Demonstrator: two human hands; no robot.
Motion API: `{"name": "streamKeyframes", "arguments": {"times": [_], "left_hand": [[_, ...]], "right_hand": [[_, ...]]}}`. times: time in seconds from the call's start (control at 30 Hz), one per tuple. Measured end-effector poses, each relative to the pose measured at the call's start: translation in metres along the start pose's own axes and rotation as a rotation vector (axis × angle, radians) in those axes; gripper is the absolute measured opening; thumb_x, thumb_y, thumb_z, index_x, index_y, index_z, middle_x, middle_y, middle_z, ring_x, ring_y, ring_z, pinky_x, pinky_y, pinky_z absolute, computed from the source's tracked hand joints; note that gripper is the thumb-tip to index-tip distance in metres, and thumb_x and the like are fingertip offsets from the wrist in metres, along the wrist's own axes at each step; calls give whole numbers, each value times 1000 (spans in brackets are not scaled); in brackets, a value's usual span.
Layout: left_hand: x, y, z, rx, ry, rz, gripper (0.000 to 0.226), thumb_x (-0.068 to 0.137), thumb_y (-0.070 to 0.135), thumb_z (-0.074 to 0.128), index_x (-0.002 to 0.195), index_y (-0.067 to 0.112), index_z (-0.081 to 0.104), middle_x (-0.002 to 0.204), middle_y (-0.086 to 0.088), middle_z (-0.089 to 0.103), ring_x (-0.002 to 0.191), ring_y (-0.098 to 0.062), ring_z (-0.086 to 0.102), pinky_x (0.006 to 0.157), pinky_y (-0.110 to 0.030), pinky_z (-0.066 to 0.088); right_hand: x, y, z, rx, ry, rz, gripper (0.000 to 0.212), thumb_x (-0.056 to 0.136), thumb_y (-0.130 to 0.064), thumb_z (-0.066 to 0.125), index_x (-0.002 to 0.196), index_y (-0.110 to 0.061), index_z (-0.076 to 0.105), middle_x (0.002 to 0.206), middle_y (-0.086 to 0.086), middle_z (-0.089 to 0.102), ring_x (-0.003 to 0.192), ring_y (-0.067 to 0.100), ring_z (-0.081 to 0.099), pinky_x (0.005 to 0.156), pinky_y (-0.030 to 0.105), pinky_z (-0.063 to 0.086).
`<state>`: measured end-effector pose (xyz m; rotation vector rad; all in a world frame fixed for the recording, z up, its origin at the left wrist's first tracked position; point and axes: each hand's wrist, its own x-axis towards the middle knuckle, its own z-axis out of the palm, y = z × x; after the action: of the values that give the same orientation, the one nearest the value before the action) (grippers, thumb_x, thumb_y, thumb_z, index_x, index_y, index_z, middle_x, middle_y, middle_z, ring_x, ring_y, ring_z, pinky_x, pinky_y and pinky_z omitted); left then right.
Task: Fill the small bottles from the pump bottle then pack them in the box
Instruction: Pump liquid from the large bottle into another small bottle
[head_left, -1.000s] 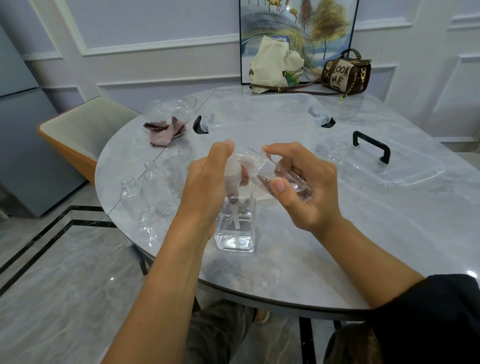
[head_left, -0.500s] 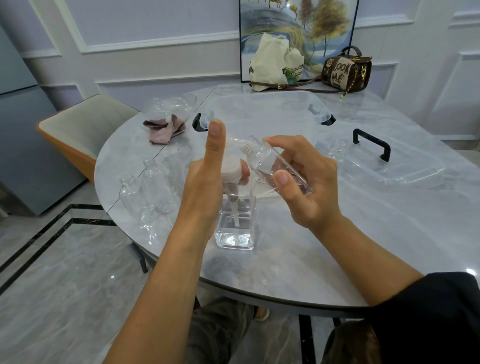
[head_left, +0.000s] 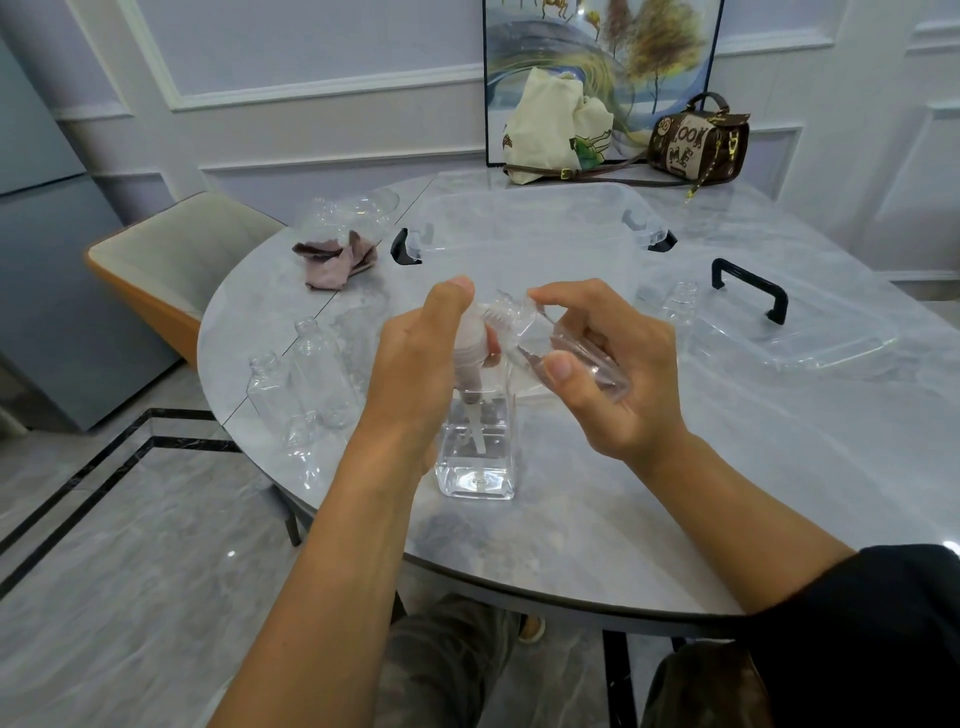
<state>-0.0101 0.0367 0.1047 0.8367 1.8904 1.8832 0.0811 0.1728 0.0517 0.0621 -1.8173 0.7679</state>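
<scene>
The right hand (head_left: 613, 384) pinches a small bottle (head_left: 566, 358) between thumb and fingers, tilted well over so that its open neck points at the nozzle of the pump bottle (head_left: 478, 462). The left hand (head_left: 421, 364) curls round the pump head (head_left: 467, 343), one digit lying over the top and fingertips showing on the far side; I cannot tell whether it is pressing down. The pump bottle stands upright on the table (head_left: 649, 493), with clear liquid low in its body. Just left of it stand uncapped empty bottles (head_left: 311, 374); a lone bottle (head_left: 681, 304) stands well to its right, beside the lid (head_left: 779, 332) with the black handle. Behind it sits the clear box (head_left: 519, 223), and behind and to its left a crumpled cloth (head_left: 337, 260). The likely trouble is at the neck. It is narrow and the bottle lies nearly on its side, so a stroke with the nozzle slightly off would wet fingers and table, and anything inside could run back out. A wet bottle may slip from the pinch, and with the level so low the pump may sputter.
</scene>
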Motion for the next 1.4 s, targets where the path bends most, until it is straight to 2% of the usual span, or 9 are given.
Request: {"name": "streamKeyframes", "arguments": {"times": [0.1, 0.2, 0.47, 0.63, 0.77, 1.03, 1.17, 1.3, 1.4], "left_hand": [[1, 0, 0, -5, 4, -7, 57, 103, 35, 49, 51, 23, 69, 61, -5, 64, 63, -24, 55, 55, -27, 47], [1, 1, 1, -1, 3, -16, 57, 103, 36, 49, 50, 28, 71, 62, -2, 65, 62, -21, 56, 55, -28, 48], [2, -6, 0, -3, -45, -11, 66, 89, 75, 46, 70, 18, 73, 93, -22, 76, 78, -25, 67, 88, -49, 54], [0, -7, -1, -27, -47, -3, 85, 76, 91, 40, 73, 14, 75, 91, -20, 75, 77, -20, 68, 95, -49, 54], [0, -6, 0, -42, -53, 2, 101, 73, 95, 34, 85, 2, 71, 93, -23, 74, 79, -22, 70, 98, -51, 54], [2, -7, 0, -44, -29, -23, 79, 93, 74, 43, 89, 0, 73, 96, -28, 73, 83, -36, 68, 88, -50, 53], [3, -6, 1, -30, -27, -23, 73, 98, 62, 44, 84, -4, 71, 90, -28, 72, 74, -27, 62, 77, -44, 51], [6, -5, 2, -27, -22, -19, 57, 103, 40, 45, 66, 3, 67, 61, -10, 64, 64, -25, 57, 61, -29, 50], [6, -5, 2, -23, -10, -12, 50, 103, 34, 46, 65, 8, 67, 57, -5, 63, 61, -22, 55, 49, -19, 45]], "right_hand": [[-1, 0, -1, -1, -2, -2, 44, 91, -30, 57, 111, 7, 69, 70, -10, 54, 59, -2, 50, 62, 11, 37], [-1, 0, -1, -7, -2, 0, 44, 91, -31, 57, 111, 7, 69, 66, -1, 58, 59, 3, 52, 62, 13, 39], [2, -1, 2, -17, 23, 3, 46, 95, -32, 52, 115, 7, 67, 66, 11, 59, 56, 19, 53, 58, 21, 39], [2, -1, 2, 7, 17, 3, 47, 94, -32, 53, 116, 8, 66, 68, 13, 61, 56, 20, 53, 58, 21, 39], [2, -2, 2, 36, 5, -12, 63, 102, -53, 50, 118, 6, 65, 70, 15, 61, 56, 19, 52, 59, 20, 38], [-1, 0, 2, -5, 37, -23, 45, 89, -29, 58, 117, 6, 65, 76, -8, 55, 60, 2, 49, 65, 12, 38], [-1, -2, 0, -53, 60, -42, 45, 85, -30, 62, 113, 5, 68, 74, -5, 57, 61, 4, 53, 65, 13, 41], [1, -1, -3, -87, 49, -51, 46, 84, -31, 63, 109, 7, 70, 70, 4, 61, 58, 15, 56, 63, 16, 44], [0, -1, -4, -87, 32, -32, 46, 83, -31, 63, 109, 7, 71, 71, 7, 62, 61, 17, 57, 65, 18, 45]]}}
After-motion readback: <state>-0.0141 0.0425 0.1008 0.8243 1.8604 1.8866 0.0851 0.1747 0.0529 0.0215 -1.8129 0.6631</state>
